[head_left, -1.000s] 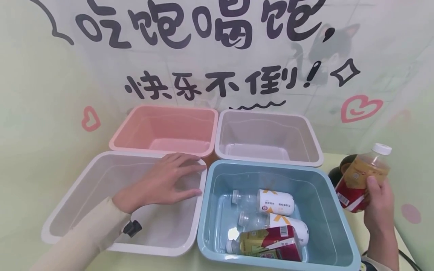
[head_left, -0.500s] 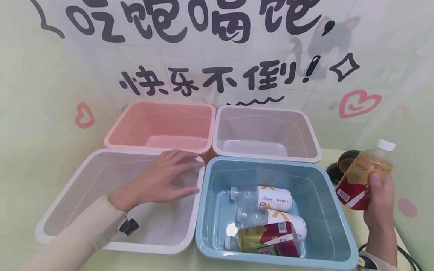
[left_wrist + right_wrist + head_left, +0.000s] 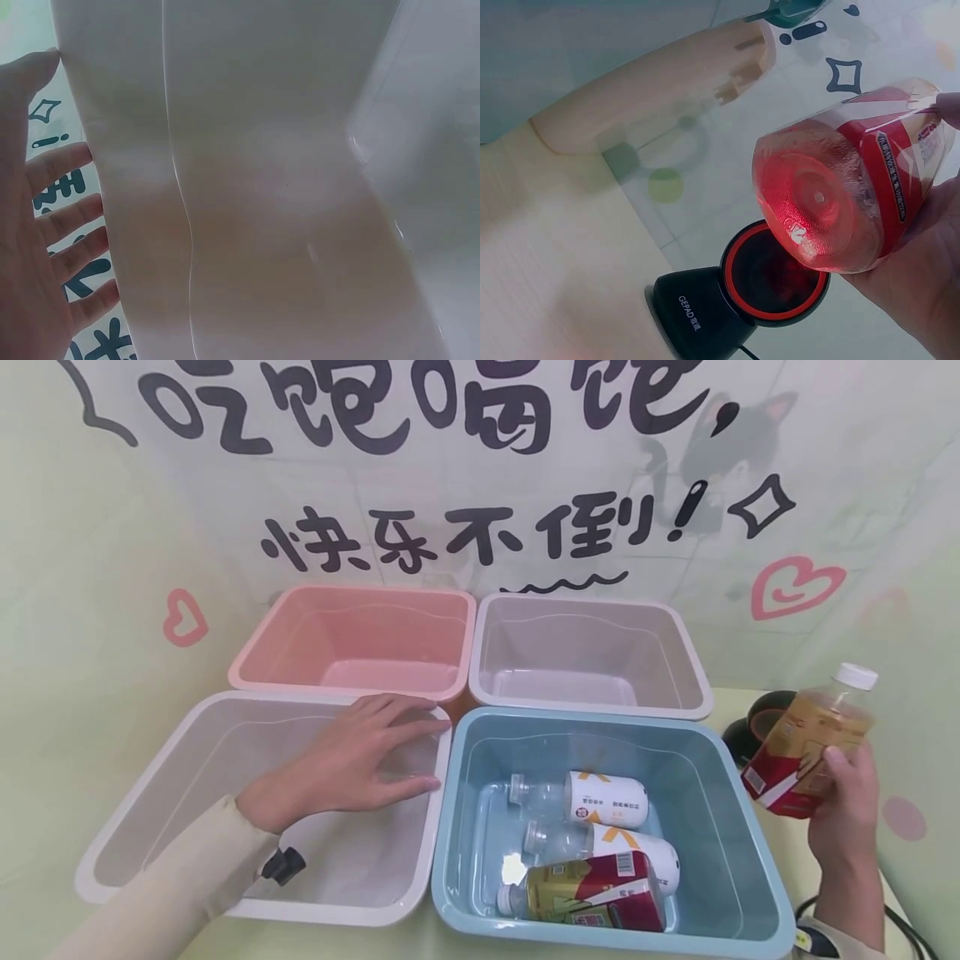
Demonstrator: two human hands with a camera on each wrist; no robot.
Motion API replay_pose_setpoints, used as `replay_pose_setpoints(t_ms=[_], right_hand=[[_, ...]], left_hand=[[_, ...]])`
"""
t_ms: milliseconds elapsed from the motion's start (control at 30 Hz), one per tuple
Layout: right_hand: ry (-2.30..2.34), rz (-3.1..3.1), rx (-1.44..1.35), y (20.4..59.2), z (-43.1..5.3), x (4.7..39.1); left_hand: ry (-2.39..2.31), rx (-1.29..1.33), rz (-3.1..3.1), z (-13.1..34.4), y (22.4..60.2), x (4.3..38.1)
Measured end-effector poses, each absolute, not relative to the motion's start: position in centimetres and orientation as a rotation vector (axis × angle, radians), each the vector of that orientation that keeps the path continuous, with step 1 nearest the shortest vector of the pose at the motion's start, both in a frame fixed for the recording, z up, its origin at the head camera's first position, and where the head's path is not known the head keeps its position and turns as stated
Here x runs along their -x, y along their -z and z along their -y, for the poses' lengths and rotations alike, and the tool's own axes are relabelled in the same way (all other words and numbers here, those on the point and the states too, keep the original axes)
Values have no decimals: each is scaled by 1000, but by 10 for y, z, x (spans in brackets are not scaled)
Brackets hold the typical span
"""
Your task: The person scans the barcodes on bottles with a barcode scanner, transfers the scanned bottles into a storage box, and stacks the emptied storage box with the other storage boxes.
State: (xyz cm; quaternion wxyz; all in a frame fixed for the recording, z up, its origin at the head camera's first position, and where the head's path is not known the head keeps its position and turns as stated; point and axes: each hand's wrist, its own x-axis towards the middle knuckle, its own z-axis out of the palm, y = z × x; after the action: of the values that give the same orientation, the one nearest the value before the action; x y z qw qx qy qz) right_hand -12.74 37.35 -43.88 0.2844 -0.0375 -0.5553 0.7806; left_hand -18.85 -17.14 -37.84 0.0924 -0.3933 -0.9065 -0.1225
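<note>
Right hand (image 3: pixel 847 793) curls a closed grip round the bottle (image 3: pixel 813 735), near the scanner (image 3: pixel 709 311); slow turns, squaring the barcode (image 3: pixel 755 777) to it, look best. Left hand (image 3: pixel 337 768), empty, spreads loosely at the tub (image 3: pixel 322 912) rim.

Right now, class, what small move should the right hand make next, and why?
Probably turn the held bottle slightly so its barcode-like patch faces the black red-ringed device, apparently a scanner. The right hand grips the bottle near it; red light shows on the bottle's base, while the patch faces the head camera.
</note>
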Motion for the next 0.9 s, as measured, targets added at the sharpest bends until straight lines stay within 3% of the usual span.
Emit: replay_pose_setpoints(t_ms=[900], right_hand=[[-1877, 1614, 266, 439, -377, 125]], left_hand=[[372, 1163, 2697, 172, 378, 187]])
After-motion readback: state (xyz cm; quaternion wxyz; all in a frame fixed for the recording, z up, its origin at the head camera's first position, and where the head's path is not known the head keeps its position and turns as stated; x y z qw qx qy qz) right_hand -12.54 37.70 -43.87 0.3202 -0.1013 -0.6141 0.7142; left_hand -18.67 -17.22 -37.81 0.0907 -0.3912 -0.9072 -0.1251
